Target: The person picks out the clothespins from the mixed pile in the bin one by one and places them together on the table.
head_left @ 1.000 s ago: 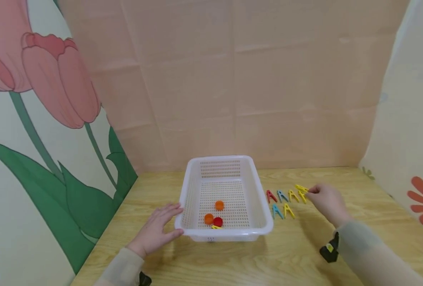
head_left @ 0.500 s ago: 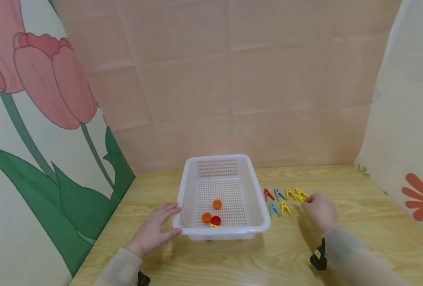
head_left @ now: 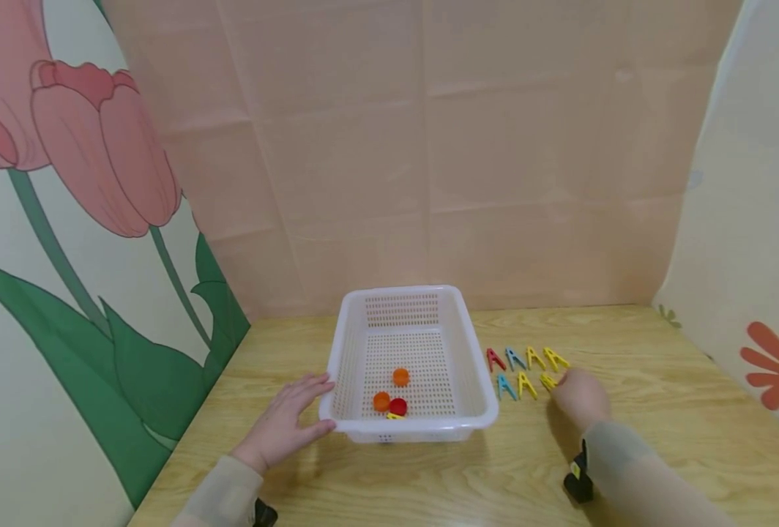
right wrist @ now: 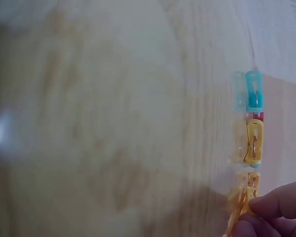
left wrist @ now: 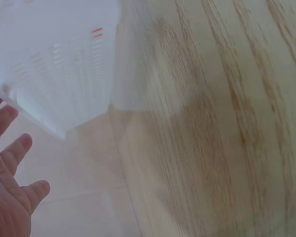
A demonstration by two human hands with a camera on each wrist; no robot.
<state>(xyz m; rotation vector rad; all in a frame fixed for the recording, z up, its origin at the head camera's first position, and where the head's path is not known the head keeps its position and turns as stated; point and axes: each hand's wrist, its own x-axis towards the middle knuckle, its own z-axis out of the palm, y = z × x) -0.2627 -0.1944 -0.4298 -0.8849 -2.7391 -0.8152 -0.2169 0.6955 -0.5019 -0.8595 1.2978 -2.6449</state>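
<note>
My right hand (head_left: 582, 397) pinches a yellow clothespin (head_left: 548, 381) at the right end of the nearer row. In the right wrist view, thumb and finger grip that clothespin (right wrist: 241, 205) low over the table. Left of it in the same row lie a yellow clothespin (head_left: 526, 385) and a light blue one (head_left: 506, 386). The farther row has a red clothespin (head_left: 495, 359), a blue one (head_left: 515, 358) and two yellow ones. My left hand (head_left: 280, 424) rests its straight fingers and thumb on the left rim of a white plastic basket (head_left: 412, 424).
Inside the basket lie two orange caps (head_left: 400, 377), a red cap (head_left: 398, 407) and a small yellow piece (head_left: 394, 416), partly hidden by the front rim. The wooden table (head_left: 403, 483) meets a pink sheet (head_left: 429, 146) behind, with painted walls on both sides.
My right hand has moved toward me and left, carrying a yellow clothespin from beside the far row to the near row's right end. My left hand stays on the basket.
</note>
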